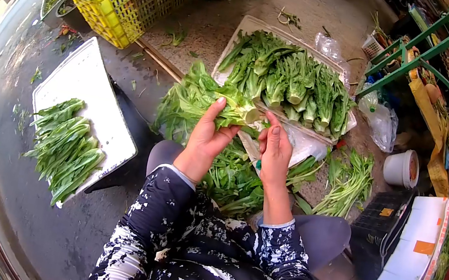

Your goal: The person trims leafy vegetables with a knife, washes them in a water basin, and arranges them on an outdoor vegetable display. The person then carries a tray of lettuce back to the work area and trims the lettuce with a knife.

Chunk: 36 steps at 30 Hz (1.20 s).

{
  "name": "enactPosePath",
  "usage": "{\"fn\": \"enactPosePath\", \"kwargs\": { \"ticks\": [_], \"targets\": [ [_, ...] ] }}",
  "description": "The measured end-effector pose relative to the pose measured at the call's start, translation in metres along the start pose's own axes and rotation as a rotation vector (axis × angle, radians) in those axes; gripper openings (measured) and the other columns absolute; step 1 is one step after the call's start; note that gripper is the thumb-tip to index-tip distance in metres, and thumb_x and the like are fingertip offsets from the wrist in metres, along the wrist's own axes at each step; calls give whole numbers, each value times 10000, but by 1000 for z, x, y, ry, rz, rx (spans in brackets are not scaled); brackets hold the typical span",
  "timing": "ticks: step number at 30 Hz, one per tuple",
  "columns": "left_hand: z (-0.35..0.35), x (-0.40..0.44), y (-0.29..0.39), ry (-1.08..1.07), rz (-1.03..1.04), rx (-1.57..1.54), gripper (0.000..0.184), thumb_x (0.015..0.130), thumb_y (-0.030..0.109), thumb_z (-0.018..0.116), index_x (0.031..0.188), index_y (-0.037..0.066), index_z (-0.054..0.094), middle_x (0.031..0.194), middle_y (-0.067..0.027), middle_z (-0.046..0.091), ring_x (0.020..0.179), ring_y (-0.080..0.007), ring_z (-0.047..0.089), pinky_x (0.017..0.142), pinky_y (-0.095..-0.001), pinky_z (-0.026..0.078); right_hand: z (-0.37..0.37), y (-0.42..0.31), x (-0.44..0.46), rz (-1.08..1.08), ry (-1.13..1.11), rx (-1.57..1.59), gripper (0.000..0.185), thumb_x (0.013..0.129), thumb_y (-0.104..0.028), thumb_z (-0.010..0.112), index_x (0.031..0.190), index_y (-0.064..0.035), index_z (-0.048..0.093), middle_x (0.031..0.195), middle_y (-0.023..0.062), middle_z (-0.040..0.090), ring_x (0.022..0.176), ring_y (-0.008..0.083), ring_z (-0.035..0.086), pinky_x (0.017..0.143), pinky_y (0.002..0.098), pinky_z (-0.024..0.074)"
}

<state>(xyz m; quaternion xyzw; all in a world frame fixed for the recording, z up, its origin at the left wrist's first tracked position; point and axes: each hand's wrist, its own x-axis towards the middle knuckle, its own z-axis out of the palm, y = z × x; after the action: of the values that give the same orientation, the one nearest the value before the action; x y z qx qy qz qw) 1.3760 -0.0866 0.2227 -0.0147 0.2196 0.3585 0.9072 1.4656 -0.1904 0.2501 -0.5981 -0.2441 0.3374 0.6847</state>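
My left hand (209,142) is wrapped round a leafy green head (202,93), its pale cut stem end pointing right. Close beside that stem end, my right hand (274,151) has its fingers curled round a small tool with a green handle (259,165); the rest of the tool is mostly hidden. Beyond my hands, a white tray (248,23) holds several trimmed heads (299,81) laid in rows. Loose leaves (235,180) lie below my hands, between my knees. More loose stalks (351,182) are on the ground at the right.
At the left, a white board (78,71) bears long leafy bunches (66,143). Yellow and blue crates (118,9) stand at the upper left. On the right are a white bucket (401,168), plastic bags (379,118), a green rack (406,66) and a foam box (414,231).
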Motion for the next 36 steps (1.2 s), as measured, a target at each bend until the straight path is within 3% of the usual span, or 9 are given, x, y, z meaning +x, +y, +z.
{"fn": "enactPosePath", "kwargs": {
  "ticks": [2,4,7,10,19,25,30,33,36],
  "targets": [
    [0,-2,3,29,1,-33,295,802,147,605,1045,37,479,1028,-108,550,961,-254,537,877,-409,444,6,3,-4,-101,-109,-57,522,884,-232,515,1309,-1,319,822,-3,540,723,48,458,639,153,367],
    [-2,-4,4,58,-5,-66,283,804,132,600,1038,32,475,1019,-115,546,950,-264,537,860,-411,455,17,5,-9,-255,-182,-181,543,883,-208,515,1323,8,282,766,-44,454,631,32,393,582,146,327],
    [-6,-4,5,12,-76,-51,280,811,129,588,1036,21,461,988,-126,546,889,-261,544,765,-389,492,21,6,-9,-298,-220,-283,614,864,-176,546,1343,14,213,780,-19,505,673,52,446,647,169,365],
    [-3,-11,7,9,-66,-22,301,797,109,605,1041,6,462,1015,-145,545,940,-290,536,840,-420,463,26,9,-8,-315,-215,-233,666,850,-168,565,1353,16,168,784,1,548,707,55,481,663,176,380],
    [7,-26,18,96,-45,49,298,803,97,586,1049,-2,451,998,-131,537,916,-271,545,806,-390,491,23,-7,-7,-228,-301,-282,585,817,-164,607,1314,-32,328,867,30,612,773,63,525,737,203,408],
    [10,-30,26,204,-82,90,306,799,101,593,1050,-11,459,1007,-134,538,921,-260,554,806,-394,499,18,2,-2,-563,-172,-626,404,822,-196,593,1196,-70,505,982,117,626,868,139,590,747,253,447],
    [9,-32,27,216,-73,148,288,800,115,597,1036,-2,481,986,-124,559,885,-243,573,776,-395,511,17,20,-2,-394,-207,-299,329,854,-139,541,1167,-39,523,975,141,620,878,145,584,741,245,446],
    [1,-28,29,223,23,223,260,801,121,598,1014,5,503,947,-110,579,850,-235,587,747,-390,517,14,29,-3,-444,-85,-483,342,861,-132,531,1185,-27,503,996,137,617,871,136,577,741,250,445],
    [-8,-27,36,234,135,266,218,798,126,611,977,30,534,904,-89,601,819,-215,608,701,-374,541,14,31,6,-520,254,-513,416,834,-197,585,1201,-25,488,884,83,629,742,106,561,667,244,449]
  ]
}}
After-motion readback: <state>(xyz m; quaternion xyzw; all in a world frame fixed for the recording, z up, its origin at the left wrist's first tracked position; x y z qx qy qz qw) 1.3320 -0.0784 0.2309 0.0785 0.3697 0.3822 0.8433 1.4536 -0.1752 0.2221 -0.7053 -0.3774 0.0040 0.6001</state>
